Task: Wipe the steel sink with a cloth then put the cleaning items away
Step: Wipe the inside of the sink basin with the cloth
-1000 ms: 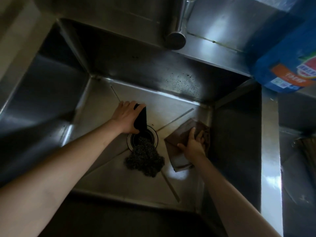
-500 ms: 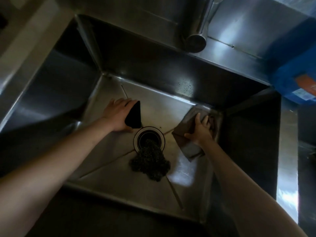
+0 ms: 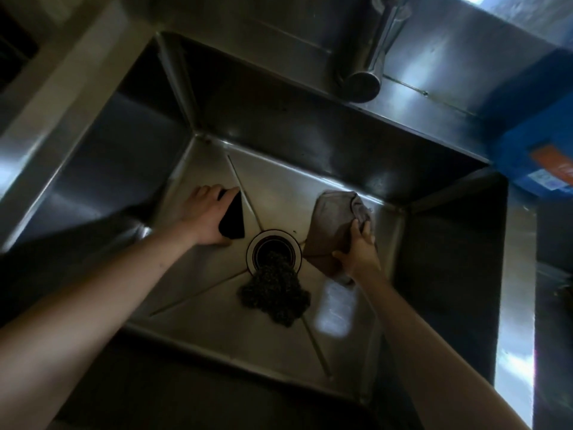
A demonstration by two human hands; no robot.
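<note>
Both my arms reach down into the deep steel sink [image 3: 279, 187]. My right hand [image 3: 356, 249] grips a brown cloth [image 3: 331, 221] against the sink floor near the back right corner. My left hand [image 3: 204, 215] holds a flat black object [image 3: 233, 220], perhaps a stopper or sponge, on the floor left of the drain [image 3: 274, 252]. A dark steel-wool scrubber [image 3: 274, 294] lies on the floor, partly over the drain's front edge.
The tap spout [image 3: 361, 79] hangs over the back rim. A blue packet with an orange label [image 3: 539, 159] stands on the ledge at the back right. The sink walls are steep and dark on all sides.
My right hand has slid the cloth toward the back right corner and now curls round it. My left hand with the black object has moved left, away from the drain.
</note>
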